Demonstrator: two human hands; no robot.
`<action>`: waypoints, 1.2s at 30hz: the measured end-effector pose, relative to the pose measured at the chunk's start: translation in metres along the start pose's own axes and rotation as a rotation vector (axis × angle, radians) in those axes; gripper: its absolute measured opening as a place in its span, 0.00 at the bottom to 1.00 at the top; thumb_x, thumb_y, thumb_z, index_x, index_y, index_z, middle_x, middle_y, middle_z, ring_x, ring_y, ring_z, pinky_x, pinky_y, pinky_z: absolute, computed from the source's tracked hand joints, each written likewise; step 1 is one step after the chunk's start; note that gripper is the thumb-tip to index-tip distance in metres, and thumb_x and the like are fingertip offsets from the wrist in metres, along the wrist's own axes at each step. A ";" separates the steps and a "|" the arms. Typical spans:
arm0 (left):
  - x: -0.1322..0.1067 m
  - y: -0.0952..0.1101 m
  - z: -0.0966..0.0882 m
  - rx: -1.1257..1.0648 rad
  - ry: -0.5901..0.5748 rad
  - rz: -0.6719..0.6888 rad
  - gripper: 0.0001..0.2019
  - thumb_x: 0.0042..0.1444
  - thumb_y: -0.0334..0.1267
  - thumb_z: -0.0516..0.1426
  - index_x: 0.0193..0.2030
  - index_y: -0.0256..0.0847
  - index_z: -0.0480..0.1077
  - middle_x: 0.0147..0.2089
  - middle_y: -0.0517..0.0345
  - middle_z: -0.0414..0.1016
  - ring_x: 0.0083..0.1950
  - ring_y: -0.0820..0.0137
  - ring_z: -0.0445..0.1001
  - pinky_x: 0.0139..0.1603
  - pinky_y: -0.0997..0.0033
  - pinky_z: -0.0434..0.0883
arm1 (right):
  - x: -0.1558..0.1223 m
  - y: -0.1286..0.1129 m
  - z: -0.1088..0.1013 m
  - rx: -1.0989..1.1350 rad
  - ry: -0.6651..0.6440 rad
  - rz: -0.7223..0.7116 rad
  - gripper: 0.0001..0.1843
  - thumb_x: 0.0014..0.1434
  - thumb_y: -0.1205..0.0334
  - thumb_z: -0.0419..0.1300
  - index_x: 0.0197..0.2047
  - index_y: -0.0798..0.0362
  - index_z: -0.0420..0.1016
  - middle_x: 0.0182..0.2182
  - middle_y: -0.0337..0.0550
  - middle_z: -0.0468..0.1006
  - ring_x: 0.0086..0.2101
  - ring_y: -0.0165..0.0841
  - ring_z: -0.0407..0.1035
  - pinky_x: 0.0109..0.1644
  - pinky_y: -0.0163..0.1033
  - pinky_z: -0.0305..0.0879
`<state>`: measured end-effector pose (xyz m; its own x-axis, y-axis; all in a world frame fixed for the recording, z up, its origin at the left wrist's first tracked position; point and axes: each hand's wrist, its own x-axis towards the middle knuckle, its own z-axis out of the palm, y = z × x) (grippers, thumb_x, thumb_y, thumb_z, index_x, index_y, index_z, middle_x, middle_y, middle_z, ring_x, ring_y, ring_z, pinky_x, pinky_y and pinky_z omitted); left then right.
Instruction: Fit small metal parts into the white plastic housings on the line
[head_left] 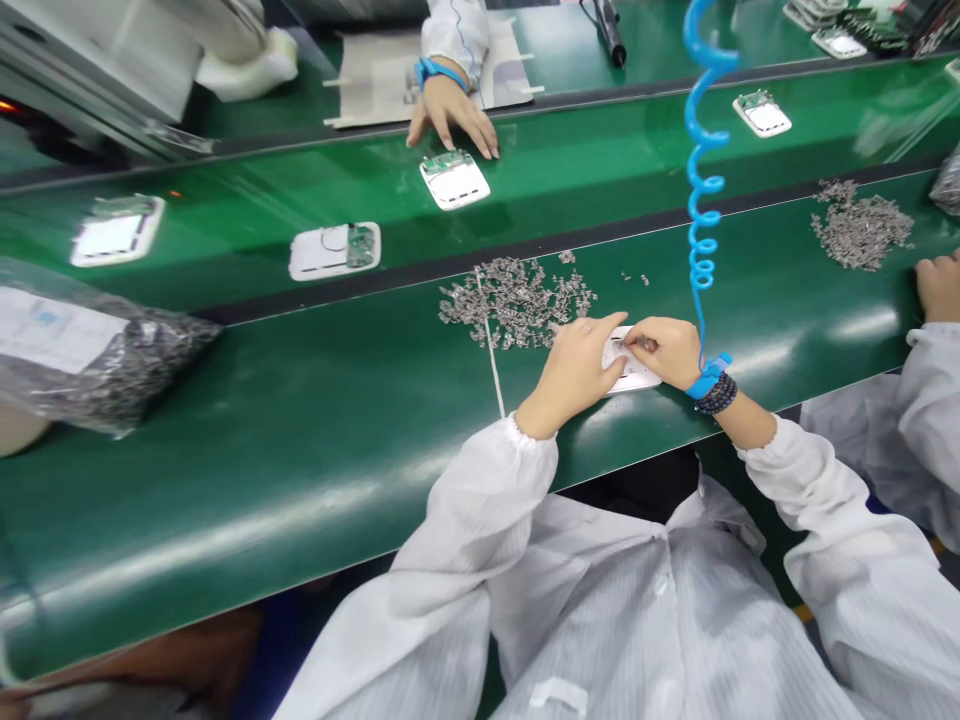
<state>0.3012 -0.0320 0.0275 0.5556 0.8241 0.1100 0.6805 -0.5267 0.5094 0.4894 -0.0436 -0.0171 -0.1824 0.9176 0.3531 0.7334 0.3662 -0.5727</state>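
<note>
A white plastic cover (639,377) lies on the green bench in front of me, partly hidden under both hands. My left hand (574,362) grips its left side, thumb along the near part and fingers over the far edge. Over the cover's middle, my right hand (670,350) is closed in a pinch, with small metal pieces (645,343) showing in the curl of its fingers. Whatever sits right at the fingertips is too small to make out. Just beyond my left hand is a loose heap of small metal clips (517,300).
Behind runs a green conveyor belt (240,220) carrying white covers with circuit boards (335,251). A co-worker's hand (454,110) reaches over one. A blue coiled cord (703,190) hangs to my right wrist. A bag of parts (97,350) lies left; another clip heap (862,230) lies right.
</note>
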 end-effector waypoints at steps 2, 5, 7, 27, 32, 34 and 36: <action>0.002 -0.002 0.005 -0.023 -0.007 -0.024 0.24 0.60 0.36 0.56 0.64 0.39 0.67 0.60 0.46 0.76 0.60 0.54 0.72 0.62 0.51 0.67 | 0.000 0.002 0.003 -0.021 0.015 -0.064 0.09 0.62 0.66 0.59 0.35 0.50 0.81 0.32 0.39 0.82 0.32 0.31 0.73 0.39 0.35 0.64; 0.004 -0.004 0.009 -0.040 0.028 -0.053 0.20 0.62 0.37 0.55 0.61 0.39 0.69 0.60 0.47 0.77 0.59 0.54 0.73 0.62 0.52 0.68 | -0.001 0.003 0.006 -0.039 0.045 -0.140 0.10 0.64 0.66 0.58 0.36 0.50 0.82 0.35 0.41 0.83 0.36 0.33 0.75 0.41 0.36 0.65; 0.006 -0.003 0.009 -0.048 0.038 -0.081 0.18 0.62 0.36 0.55 0.59 0.39 0.71 0.58 0.48 0.77 0.58 0.55 0.74 0.61 0.53 0.69 | -0.002 0.005 0.008 -0.056 0.056 -0.156 0.11 0.65 0.66 0.57 0.37 0.50 0.82 0.36 0.42 0.83 0.38 0.34 0.76 0.42 0.37 0.66; 0.014 -0.003 0.005 -0.144 0.039 -0.162 0.13 0.57 0.34 0.58 0.49 0.42 0.76 0.50 0.53 0.81 0.52 0.57 0.77 0.55 0.55 0.72 | -0.005 -0.003 0.007 -0.181 0.035 -0.106 0.12 0.68 0.62 0.58 0.37 0.48 0.84 0.36 0.41 0.82 0.38 0.33 0.74 0.38 0.36 0.64; 0.015 -0.003 0.005 -0.154 0.049 -0.192 0.13 0.56 0.33 0.58 0.48 0.43 0.76 0.49 0.53 0.81 0.52 0.57 0.77 0.55 0.54 0.73 | -0.005 -0.005 0.004 -0.216 0.024 -0.102 0.13 0.68 0.62 0.58 0.36 0.48 0.84 0.36 0.42 0.81 0.37 0.33 0.72 0.35 0.37 0.62; 0.017 -0.003 0.005 -0.195 0.051 -0.200 0.13 0.54 0.32 0.58 0.47 0.43 0.76 0.48 0.54 0.82 0.50 0.58 0.78 0.54 0.55 0.73 | -0.005 -0.006 0.002 -0.207 0.005 -0.099 0.13 0.68 0.61 0.58 0.35 0.48 0.84 0.36 0.43 0.81 0.38 0.33 0.72 0.35 0.38 0.61; 0.018 -0.003 0.004 -0.247 0.053 -0.207 0.14 0.52 0.30 0.57 0.45 0.42 0.76 0.47 0.54 0.82 0.50 0.59 0.78 0.53 0.57 0.74 | -0.006 -0.007 -0.001 -0.208 -0.019 -0.106 0.14 0.69 0.62 0.57 0.34 0.48 0.84 0.36 0.43 0.81 0.37 0.34 0.70 0.35 0.39 0.60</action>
<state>0.3116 -0.0167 0.0244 0.3874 0.9216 0.0232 0.6364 -0.2856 0.7166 0.4862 -0.0518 -0.0145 -0.2767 0.8791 0.3880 0.8280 0.4231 -0.3680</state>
